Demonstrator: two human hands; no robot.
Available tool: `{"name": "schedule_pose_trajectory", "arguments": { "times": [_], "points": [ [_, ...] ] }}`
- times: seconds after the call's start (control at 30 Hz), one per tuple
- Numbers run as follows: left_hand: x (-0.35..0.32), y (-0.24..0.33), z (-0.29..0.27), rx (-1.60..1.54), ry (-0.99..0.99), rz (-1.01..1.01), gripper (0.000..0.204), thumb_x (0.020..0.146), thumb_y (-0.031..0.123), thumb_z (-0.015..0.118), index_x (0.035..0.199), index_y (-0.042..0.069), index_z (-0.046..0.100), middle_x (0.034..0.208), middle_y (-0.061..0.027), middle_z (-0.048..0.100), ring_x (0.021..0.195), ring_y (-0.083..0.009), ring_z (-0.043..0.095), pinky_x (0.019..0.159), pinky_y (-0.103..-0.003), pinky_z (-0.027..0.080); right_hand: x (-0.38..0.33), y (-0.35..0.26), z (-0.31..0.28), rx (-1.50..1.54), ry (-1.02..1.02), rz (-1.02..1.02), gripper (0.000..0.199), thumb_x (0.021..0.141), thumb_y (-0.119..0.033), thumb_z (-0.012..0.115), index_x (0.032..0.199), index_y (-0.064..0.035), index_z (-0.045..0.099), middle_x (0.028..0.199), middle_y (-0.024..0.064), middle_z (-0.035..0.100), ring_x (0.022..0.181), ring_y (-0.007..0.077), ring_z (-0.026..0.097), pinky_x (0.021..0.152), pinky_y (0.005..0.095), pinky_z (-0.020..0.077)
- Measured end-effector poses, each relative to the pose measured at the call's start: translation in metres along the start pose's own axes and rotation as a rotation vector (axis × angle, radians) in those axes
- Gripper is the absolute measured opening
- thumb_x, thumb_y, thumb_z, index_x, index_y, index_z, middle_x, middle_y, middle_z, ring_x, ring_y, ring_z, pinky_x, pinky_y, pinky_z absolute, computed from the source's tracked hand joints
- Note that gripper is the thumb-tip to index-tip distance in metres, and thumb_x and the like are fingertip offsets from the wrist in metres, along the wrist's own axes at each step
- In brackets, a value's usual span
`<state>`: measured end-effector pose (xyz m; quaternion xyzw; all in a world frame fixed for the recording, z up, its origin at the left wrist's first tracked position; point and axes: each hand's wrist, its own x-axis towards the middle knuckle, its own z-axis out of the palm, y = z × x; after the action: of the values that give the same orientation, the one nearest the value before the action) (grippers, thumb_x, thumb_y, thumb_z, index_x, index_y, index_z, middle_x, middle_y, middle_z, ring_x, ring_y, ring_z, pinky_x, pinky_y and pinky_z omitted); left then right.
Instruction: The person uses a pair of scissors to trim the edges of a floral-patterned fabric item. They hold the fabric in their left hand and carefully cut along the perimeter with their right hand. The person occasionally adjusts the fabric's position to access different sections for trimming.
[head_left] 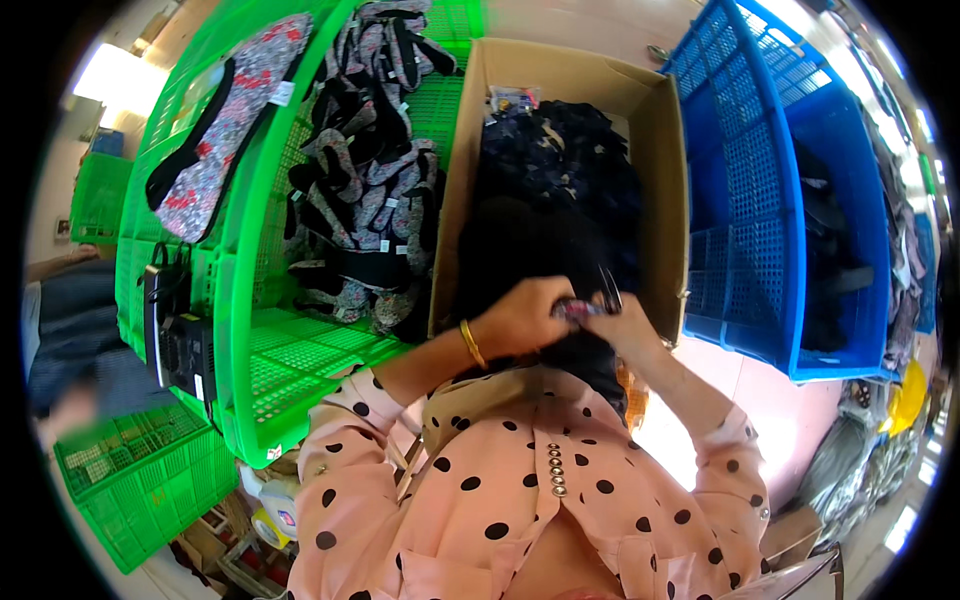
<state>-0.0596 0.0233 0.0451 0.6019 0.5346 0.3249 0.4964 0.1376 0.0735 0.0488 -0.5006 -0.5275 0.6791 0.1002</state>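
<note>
Over my lap, both hands are close together in front of a cardboard box (pixel 663 130). My left hand (pixel 535 312) is closed on the end of a small patterned fabric piece (pixel 574 308), grey with hints of red. My right hand (pixel 625 325) is closed around what looks like thread snips (pixel 609 287), whose thin metal blades point up and away from me. The fabric lies between the two hands, and its far part is hidden by my fingers. Dark cloth (pixel 515 245) lies just beyond them, at the near side of the box.
Left stands a green crate (pixel 290 365) with a pile of grey floral, black-edged fabric pieces (pixel 365 190); one larger piece (pixel 225 135) lies on its side wall. Dark scraps (pixel 560 150) fill the box. At right are blue crates (pixel 745 200). Someone in dark clothing (pixel 80 330) is far left.
</note>
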Motion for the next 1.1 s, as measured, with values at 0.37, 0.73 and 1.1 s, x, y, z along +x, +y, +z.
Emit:
{"name": "schedule_pose_trajectory", "arguments": {
  "times": [0.37,0.73,1.1],
  "points": [
    [0.062,-0.062,-0.011,0.254,0.31,0.213,0.024,0.074,-0.001,0.069,0.091,0.002,0.053,0.078,-0.0211,0.063,0.08,-0.0417,0.064,0.065,-0.042,0.05,0.063,-0.023,-0.017,-0.632,0.097,-0.455,0.025,0.077,-0.019,0.078,0.089,-0.0005,0.066,0.074,0.0164,0.063,0.061,0.0254,0.057,0.062,0.0345,0.0463],
    [0.053,-0.05,-0.02,0.189,0.169,0.311,0.03,0.072,-0.005,0.07,0.094,0.001,0.051,0.082,-0.016,0.061,0.078,-0.0342,0.064,0.068,-0.034,0.049,0.04,-0.013,-0.032,-0.746,-0.028,-0.617,0.038,0.069,-0.016,0.084,0.098,-0.0068,0.062,0.085,0.0098,0.055,0.074,0.0257,0.056,0.067,0.0329,0.0463],
    [0.035,-0.036,-0.035,0.343,0.083,0.401,0.052,0.067,0.001,0.079,0.111,0.003,0.052,0.107,-0.0156,0.059,0.102,-0.0342,0.059,0.09,-0.039,0.047,0.049,0.001,-0.026,-0.658,0.206,-0.682,0.028,0.07,-0.011,0.082,0.082,-0.0043,0.058,0.074,0.0089,0.051,0.068,0.0249,0.051,0.062,0.0332,0.044]
  ]
}}
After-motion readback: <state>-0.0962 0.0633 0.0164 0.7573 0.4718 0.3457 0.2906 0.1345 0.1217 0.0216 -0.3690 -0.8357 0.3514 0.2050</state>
